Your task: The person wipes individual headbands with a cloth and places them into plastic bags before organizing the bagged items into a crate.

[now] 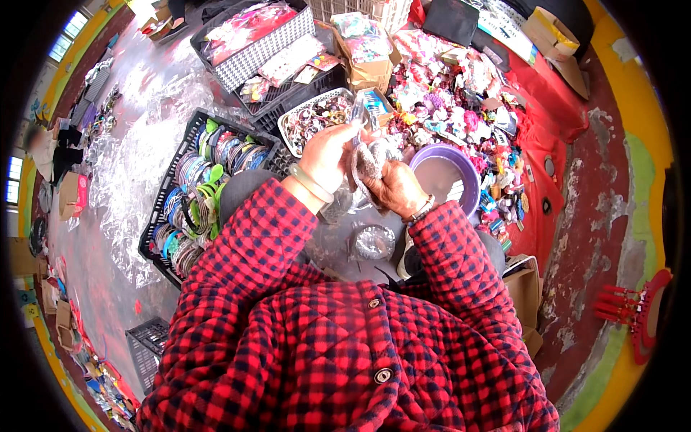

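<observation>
Both my hands are raised in front of my chest, close together. My left hand [325, 157], with a pale bangle on its wrist, pinches one side of a grey band-like piece, perhaps a headband [373, 160]. From the right, my right hand [400, 189] has its fingers closed round the lower part of the same piece. Something clear like plastic film [359, 111] shows at the left fingertips; its exact form is blurred. Below the hands, a round clear-wrapped coil [374, 241] lies on the floor between my legs.
A black crate [164, 248] of bundled hoops stands left. Ahead are a white basket [282, 129] of small items and a black-and-white basket [252, 54] of packets. Right lie a purple basin [471, 180] with cloudy liquid and a heap of hair accessories [453, 108] on red cloth [543, 126].
</observation>
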`<state>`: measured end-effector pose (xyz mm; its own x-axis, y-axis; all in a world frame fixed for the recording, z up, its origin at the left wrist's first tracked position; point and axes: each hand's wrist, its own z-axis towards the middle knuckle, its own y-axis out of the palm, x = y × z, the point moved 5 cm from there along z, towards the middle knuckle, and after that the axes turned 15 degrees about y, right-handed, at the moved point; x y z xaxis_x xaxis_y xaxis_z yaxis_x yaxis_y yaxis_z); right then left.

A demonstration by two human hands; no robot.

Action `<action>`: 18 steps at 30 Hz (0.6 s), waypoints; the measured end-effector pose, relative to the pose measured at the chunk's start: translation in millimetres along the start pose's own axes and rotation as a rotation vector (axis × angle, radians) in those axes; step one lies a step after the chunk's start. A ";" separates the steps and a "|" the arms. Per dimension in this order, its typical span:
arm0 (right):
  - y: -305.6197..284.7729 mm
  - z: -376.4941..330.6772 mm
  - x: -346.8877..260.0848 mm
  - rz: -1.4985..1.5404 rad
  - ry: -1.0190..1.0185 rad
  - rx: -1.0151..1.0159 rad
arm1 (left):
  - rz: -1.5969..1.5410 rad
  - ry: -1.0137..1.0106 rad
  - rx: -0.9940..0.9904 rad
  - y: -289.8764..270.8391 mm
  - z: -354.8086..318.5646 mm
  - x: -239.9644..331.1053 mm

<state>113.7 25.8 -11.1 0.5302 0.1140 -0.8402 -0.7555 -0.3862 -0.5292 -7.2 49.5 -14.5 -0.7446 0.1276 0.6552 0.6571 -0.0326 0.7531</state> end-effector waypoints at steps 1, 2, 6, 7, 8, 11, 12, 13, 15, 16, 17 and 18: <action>2.4 -0.1 1.3 -0.028 0.016 -0.017 | -0.015 -0.027 0.019 -2.8 1.1 0.9; 4.8 -0.3 2.4 -0.056 0.031 -0.035 | -0.031 -0.053 0.038 -7.5 3.8 4.2; 12.3 2.6 14.4 -0.144 -0.105 0.021 | -0.036 -0.069 0.084 -14.0 11.1 15.5; 12.4 1.5 11.5 -0.157 -0.179 0.049 | -0.050 -0.058 0.074 -15.2 12.9 18.4; 11.3 0.1 10.7 -0.170 -0.181 0.057 | -0.039 -0.074 0.069 -14.8 12.6 17.7; 3.6 -2.3 -0.5 -0.156 -0.105 0.054 | -0.001 -0.111 0.055 -8.8 11.4 17.8; 1.8 -2.7 0.2 -0.121 -0.018 0.035 | 0.042 -0.096 0.012 -6.2 10.1 14.0; 0.8 -2.2 1.0 -0.110 0.020 0.036 | 0.025 -0.108 -0.035 -10.3 9.2 1.4; -1.7 -2.5 3.4 -0.083 0.102 0.041 | 0.177 -0.090 -0.166 -5.0 2.0 -7.2; -3.3 -1.1 4.3 -0.110 0.111 0.051 | 0.160 -0.043 -0.098 5.3 -3.1 -5.8; -5.6 -1.8 -0.3 -0.090 0.068 0.060 | 0.150 -0.017 -0.095 5.0 -1.9 -5.2; -7.0 -2.5 -5.1 -0.070 0.024 0.068 | 0.140 0.011 -0.089 3.0 -1.8 -3.6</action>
<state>117.2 25.7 -2.8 0.5916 0.1160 -0.7979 -0.7398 -0.3153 -0.5944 -2.8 47.1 -14.5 -0.6479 0.1045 0.7545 0.7421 -0.1368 0.6562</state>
